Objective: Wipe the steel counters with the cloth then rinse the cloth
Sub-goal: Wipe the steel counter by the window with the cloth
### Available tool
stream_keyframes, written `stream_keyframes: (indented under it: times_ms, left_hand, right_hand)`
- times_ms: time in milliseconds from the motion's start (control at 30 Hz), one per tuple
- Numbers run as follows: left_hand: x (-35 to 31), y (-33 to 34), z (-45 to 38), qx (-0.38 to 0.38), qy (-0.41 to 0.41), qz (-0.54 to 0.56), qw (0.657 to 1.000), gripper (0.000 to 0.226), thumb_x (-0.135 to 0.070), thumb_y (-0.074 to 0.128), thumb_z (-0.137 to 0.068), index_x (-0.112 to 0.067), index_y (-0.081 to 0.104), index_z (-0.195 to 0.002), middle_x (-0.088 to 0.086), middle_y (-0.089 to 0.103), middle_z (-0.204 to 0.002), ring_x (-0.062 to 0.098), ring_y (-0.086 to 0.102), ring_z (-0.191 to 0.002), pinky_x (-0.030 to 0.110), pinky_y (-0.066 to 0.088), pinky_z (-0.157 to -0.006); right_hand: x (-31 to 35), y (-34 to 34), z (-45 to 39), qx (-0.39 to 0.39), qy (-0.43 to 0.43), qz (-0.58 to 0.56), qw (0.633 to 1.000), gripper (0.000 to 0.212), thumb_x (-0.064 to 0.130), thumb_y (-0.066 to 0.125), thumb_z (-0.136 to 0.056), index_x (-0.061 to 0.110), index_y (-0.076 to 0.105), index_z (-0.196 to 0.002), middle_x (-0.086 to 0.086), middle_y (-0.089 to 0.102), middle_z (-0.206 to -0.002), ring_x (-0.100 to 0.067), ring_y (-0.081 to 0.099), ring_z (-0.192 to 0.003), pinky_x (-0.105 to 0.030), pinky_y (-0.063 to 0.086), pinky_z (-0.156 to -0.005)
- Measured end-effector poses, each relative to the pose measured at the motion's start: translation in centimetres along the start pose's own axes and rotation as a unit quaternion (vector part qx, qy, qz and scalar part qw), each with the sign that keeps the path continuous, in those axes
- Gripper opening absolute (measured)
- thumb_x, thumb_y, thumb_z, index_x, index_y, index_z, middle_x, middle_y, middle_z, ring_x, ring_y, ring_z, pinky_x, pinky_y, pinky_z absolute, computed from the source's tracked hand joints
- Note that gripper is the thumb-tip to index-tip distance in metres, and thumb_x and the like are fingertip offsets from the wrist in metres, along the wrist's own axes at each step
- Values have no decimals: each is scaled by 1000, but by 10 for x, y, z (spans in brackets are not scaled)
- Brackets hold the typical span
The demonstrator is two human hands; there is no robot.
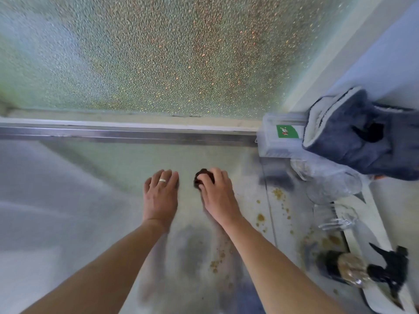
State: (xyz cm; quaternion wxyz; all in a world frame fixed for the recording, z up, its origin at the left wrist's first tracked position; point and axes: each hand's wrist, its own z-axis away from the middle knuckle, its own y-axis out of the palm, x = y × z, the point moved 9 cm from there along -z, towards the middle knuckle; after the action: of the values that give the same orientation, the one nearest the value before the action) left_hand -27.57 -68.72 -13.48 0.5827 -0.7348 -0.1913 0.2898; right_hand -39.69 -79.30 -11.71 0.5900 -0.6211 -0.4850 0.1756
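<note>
A steel counter (95, 191) fills the lower view, running up to a raised steel back rim (127, 133) below a frosted window. My right hand (217, 196) presses a small dark brown bunched cloth (200, 175) onto the counter near the middle; only part of the cloth shows past my fingers. My left hand (161, 196) lies flat on the steel just left of it, fingers together, with a ring on one finger and nothing in it. Brown crumbs and stains (260, 217) spot the counter to the right of my right arm.
A white box with a green label (281, 137) stands at the back right, with a blue-grey towel (362, 137) draped beside it. Clear glasses and a clear plastic fork (335, 220) lie along the right. A dark spray bottle (367, 268) lies at the lower right.
</note>
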Motion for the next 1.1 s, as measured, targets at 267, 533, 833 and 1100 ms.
stream_keyframes:
  times_ms: [267, 533, 833, 1100]
  left_hand:
    - [0, 3, -1, -11, -4, 8, 1000, 24, -13, 64, -91, -18, 63, -114, 0, 62, -121, 27, 49, -123, 41, 35, -100]
    - [0, 8, -2, 3, 4, 13, 1000, 34, -11, 64, -88, -16, 63, -121, 1, 62, -126, 27, 46, -127, 42, 35, -103]
    - [-2, 7, -2, 8, 0, 8, 1000, 34, -11, 65, -89, -16, 63, -122, 1, 62, -128, 28, 47, -127, 43, 35, -103]
    - [2, 3, 0, -1, -9, 32, 999, 39, -9, 67, -85, -17, 64, -123, -1, 62, -130, 25, 49, -128, 43, 33, -104]
  right_hand:
    - [-97, -21, -11, -114, 330, 41, 936, 24, 21, 64, -98, 7, 59, -116, -20, 54, -120, -35, 50, -107, -45, 51, -87]
    - [-73, 16, -79, -116, 205, 24, 972, 19, 11, 67, -90, 6, 65, -108, -20, 57, -108, -41, 54, -99, -48, 49, -76]
    - [-25, 27, -79, -76, 68, -65, 993, 17, 13, 64, -88, 15, 71, -103, -7, 62, -108, -33, 57, -99, -46, 51, -81]
    - [-28, 26, -75, -65, 26, -84, 994, 19, 15, 65, -90, 15, 75, -106, -8, 63, -108, -35, 55, -93, -46, 52, -81]
